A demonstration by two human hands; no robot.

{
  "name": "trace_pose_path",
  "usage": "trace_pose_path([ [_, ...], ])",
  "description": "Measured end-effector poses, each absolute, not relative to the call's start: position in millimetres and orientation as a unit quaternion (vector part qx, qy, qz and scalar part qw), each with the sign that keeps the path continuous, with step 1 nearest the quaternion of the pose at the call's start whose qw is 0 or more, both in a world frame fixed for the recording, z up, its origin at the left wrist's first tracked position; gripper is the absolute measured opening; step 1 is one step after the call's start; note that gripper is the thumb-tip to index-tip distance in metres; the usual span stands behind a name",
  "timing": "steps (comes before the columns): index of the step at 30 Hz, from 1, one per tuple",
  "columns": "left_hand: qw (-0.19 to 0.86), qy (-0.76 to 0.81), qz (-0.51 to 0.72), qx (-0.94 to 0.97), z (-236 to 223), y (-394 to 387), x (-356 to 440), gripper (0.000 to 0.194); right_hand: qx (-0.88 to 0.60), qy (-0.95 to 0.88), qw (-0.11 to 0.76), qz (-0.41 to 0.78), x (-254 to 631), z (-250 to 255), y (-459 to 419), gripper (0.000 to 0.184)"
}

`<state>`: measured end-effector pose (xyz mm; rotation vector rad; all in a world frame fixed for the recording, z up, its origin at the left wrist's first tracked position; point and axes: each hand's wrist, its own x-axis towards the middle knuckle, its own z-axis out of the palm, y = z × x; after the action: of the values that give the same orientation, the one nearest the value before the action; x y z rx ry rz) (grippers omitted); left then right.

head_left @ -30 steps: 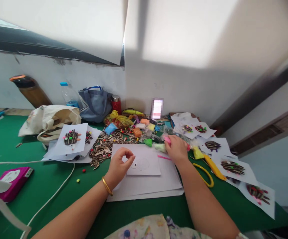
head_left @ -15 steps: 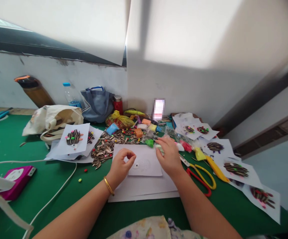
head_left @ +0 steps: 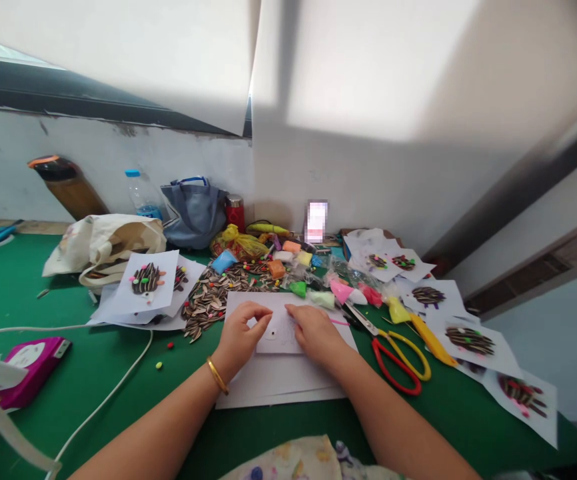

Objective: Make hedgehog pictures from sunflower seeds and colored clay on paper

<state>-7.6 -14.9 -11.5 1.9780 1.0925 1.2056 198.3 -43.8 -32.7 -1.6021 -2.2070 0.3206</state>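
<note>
Over the left side of a small white paper (head_left: 267,346) my left hand (head_left: 242,333) is closed in a pinch, thumb and forefinger tips almost together. Anything between them is too small to make out. My right hand (head_left: 317,333) rests on the paper's right part with its fingers curled inward; what the fingertips hold, if anything, is hidden. Between the hands lies a white clay piece with a black dot (head_left: 272,333), like an eye, beside a faint pencil drawing. Larger white sheets (head_left: 288,387) lie underneath. A thin pink stick (head_left: 339,323) shows beyond my right hand.
Sunflower seeds (head_left: 208,303) are heaped behind the left hand. Green clay (head_left: 298,289), pale clay (head_left: 322,299) and other coloured packets sit behind the paper. Scissors (head_left: 393,360) and a yellow cutter (head_left: 433,340) lie right. Seed hedgehog pictures (head_left: 152,280) flank both sides; a white cable (head_left: 113,393) runs left.
My right hand has drawn back from the clay packets to the small paper, its fingers now curled. The pink clay, pale clay and scissors are uncovered. My left hand stays in its pinch.
</note>
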Motion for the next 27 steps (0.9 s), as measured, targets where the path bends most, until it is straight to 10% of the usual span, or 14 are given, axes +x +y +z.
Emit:
trace_pose_path([
  [27, 0.348, 0.433, 0.439, 0.706, -17, -17, -5, 0.009, -0.555, -0.785, 0.223, 0.163, 196, -30, -48, 0.069],
])
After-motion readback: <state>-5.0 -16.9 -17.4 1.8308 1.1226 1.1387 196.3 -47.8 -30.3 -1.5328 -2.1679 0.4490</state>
